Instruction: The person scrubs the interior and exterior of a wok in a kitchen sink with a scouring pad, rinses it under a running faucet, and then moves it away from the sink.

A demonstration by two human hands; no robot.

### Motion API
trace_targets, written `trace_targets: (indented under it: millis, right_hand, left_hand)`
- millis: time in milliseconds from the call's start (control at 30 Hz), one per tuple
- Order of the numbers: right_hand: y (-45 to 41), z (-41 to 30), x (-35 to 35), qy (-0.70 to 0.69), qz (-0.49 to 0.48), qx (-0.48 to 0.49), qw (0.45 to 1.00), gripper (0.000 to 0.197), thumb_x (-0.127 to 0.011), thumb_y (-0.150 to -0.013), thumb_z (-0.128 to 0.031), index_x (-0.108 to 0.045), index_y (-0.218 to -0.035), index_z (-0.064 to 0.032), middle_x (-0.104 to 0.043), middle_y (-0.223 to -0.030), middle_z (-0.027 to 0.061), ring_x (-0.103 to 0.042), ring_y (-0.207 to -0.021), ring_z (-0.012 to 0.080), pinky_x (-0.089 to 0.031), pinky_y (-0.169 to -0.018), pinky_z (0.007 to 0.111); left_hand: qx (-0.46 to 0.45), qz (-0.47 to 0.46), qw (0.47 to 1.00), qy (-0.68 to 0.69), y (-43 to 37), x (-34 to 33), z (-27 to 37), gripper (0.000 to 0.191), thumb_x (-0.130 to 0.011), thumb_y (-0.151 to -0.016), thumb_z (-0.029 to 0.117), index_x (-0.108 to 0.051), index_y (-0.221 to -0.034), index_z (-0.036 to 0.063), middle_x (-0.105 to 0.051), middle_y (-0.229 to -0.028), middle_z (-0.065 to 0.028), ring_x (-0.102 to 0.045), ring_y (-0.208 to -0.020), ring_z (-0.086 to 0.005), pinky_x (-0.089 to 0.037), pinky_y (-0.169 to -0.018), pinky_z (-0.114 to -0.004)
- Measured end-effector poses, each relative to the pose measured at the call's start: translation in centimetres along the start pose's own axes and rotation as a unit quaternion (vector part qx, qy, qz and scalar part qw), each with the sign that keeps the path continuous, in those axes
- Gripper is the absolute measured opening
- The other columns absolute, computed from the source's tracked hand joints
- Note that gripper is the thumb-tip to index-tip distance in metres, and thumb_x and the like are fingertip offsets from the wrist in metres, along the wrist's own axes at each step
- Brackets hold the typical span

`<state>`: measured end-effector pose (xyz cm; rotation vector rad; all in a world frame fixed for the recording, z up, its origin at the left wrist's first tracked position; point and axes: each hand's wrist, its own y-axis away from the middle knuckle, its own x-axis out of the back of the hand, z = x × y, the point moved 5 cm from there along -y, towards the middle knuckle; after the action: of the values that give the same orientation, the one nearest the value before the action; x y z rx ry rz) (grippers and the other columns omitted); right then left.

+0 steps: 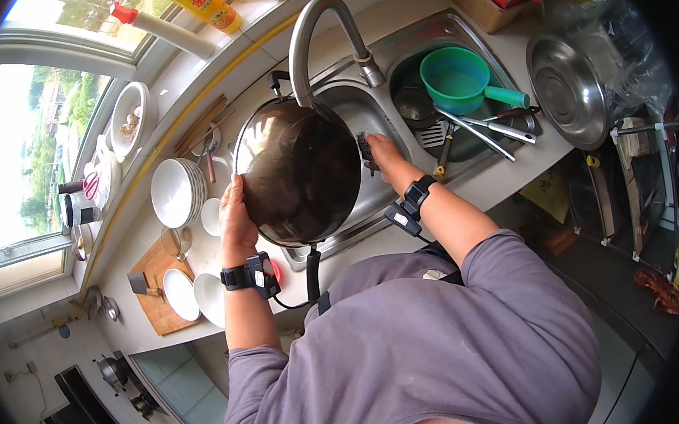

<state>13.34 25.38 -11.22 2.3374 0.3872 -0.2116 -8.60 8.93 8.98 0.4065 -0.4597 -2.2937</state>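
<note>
A dark, browned wok [303,173] is tilted up over the left basin [393,175] of a stainless steel sink. Its long black handle [313,274] points towards my body and a small black loop handle [277,80] is at the far side. My left hand [237,214] grips the wok's left rim, fingers partly hidden behind it. In my right hand [386,154] is a dark scouring pad [366,153], close to the wok's right edge; whether it touches the wok I cannot tell. The curved faucet [323,10] arches over the wok's far edge.
A green plastic dipper [454,77], a ladle [415,105] and a slotted turner [432,135] lie in the right basin. Stacked white bowls [176,192] and a wooden cutting board [156,280] are left. A steel bowl [566,92] leans at the right counter edge.
</note>
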Motion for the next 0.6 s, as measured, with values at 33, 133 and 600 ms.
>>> trace_targets:
  millis: [33,133,600]
  right_hand:
    - [-0.1,0.2,0.1,0.001,-0.001,0.000,1.000,0.029,-0.050,-0.095,-0.029,-0.061,-0.109,-0.0067,-0.061,-0.085,0.0026,-0.056,-0.072,0.0138,-0.048,-0.057,0.030]
    - [-0.4,1.4,0.0,-0.031,-0.002,-0.022,0.999,0.026,-0.051,-0.094,-0.030,-0.061,-0.105,-0.0089,-0.062,-0.084,0.0027,-0.057,-0.069,0.0148,-0.048,-0.057,0.030]
    - [3.2,-0.8,0.5,0.084,0.020,0.020,0.996,0.039,-0.053,-0.092,-0.028,-0.057,-0.119,-0.0002,-0.060,-0.115,0.0098,-0.053,-0.107,0.0210,-0.039,-0.095,0.033]
  left_hand:
    - [0.010,-0.004,0.999,0.032,-0.1,0.6,-0.2,0.030,-0.055,-0.096,0.031,-0.062,-0.103,0.0033,-0.066,-0.098,-0.0065,-0.064,-0.087,-0.0181,-0.053,-0.080,-0.033]
    - [0.032,-0.003,0.996,0.084,-0.8,3.3,-1.5,0.030,-0.054,-0.097,0.031,-0.062,-0.104,0.0037,-0.065,-0.102,-0.0074,-0.063,-0.092,-0.0195,-0.053,-0.084,-0.035]
    - [0.122,-0.005,0.984,0.126,-3.9,5.5,-5.7,0.042,-0.050,-0.097,0.041,-0.058,-0.116,0.0049,-0.064,-0.113,-0.0128,-0.064,-0.100,-0.0286,-0.052,-0.090,-0.046]
